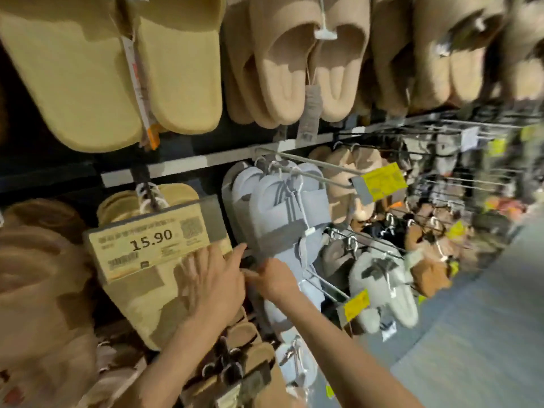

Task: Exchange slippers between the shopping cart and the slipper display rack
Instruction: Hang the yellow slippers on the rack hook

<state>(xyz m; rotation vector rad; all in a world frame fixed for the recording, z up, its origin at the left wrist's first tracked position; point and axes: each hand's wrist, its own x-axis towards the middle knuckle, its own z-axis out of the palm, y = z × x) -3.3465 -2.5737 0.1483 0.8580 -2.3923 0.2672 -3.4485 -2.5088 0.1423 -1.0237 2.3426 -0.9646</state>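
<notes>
Two hands up at the slipper display rack (188, 163), no shopping cart in view: left hand (210, 279) lies flat with fingers spread on the yellow slippers (141, 301) under the 15.90 price tag (147, 241), right hand (275, 279) has fingers curled at the lower edge of the hanging grey-blue slippers (282, 219), though blur hides whether it truly grips. Looks like the picking or hanging step at the rack. Next move likely needs the hanger loop slid along the metal hook (309, 169), the neighbouring pair held aside.
</notes>
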